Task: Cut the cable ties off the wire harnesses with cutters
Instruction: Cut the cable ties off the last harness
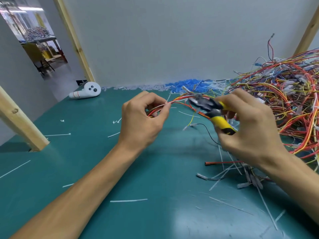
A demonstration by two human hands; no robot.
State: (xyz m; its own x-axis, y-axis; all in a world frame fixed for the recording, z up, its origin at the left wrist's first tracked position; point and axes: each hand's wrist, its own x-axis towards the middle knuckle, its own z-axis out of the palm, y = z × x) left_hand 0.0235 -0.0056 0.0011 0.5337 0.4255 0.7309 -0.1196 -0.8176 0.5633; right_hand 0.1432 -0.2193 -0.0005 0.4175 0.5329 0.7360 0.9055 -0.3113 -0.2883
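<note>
Left hand (143, 118) has its fingers curled, pinching the red, orange and white strands of one wire harness (177, 100) drawn out just left of the big heap of harnesses (284, 100). Right hand (250, 128), nearer the heap, grips the yellow-handled cutters (215, 116), whose dark head sits at the bundle, too blurred to tell how the jaws stand. Cut white cable ties (128, 200) lie on the green mat (77, 161) left of and below the heap, and a white controller (86, 92) lies well to its left.

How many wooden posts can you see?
3. The near-left post stands at the green table's left edge, the far-left post rises beside the doorway, and the right post rises behind the wire pile. More may be out of view.
</note>
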